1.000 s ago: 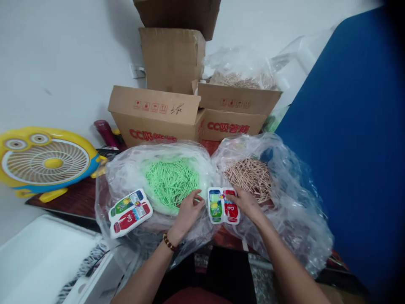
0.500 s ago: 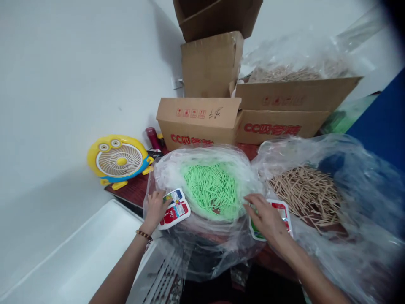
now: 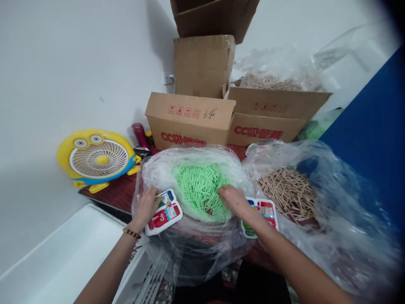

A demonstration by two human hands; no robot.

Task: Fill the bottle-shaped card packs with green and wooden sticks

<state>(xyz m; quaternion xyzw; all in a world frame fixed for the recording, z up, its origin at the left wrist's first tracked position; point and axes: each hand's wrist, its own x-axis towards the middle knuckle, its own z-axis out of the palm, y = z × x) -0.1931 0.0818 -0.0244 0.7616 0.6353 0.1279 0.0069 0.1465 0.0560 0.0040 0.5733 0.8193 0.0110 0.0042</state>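
Left of the middle, my left hand [image 3: 146, 207] has its fingers curled at the upper left side of a bottle-shaped blister pack [image 3: 167, 213] with red and blue printing. The thumb lies over the pack. My right hand [image 3: 233, 199] is closed, its fingertips at the right edge of a heap of thin green sticks [image 3: 199, 185]. What lies between those fingertips is hidden. The heap rests in an open clear plastic bag [image 3: 158, 169]. Under my right wrist lies a second blister pack [image 3: 269, 212], partly covered by the forearm.
Brown sticks [image 3: 287, 192] fill another open bag [image 3: 335, 169] on the right. Cardboard boxes [image 3: 190, 116] stand behind the bags. A yellow and blue fan [image 3: 103, 160] and a dark red bottle [image 3: 139, 135] are at the left. A white bin [image 3: 66, 249] stands below the table edge.
My right hand has moved left from above the right pack to the green sticks, and its fingers have closed. My left hand stays at its pack. The whole view has shifted slightly.
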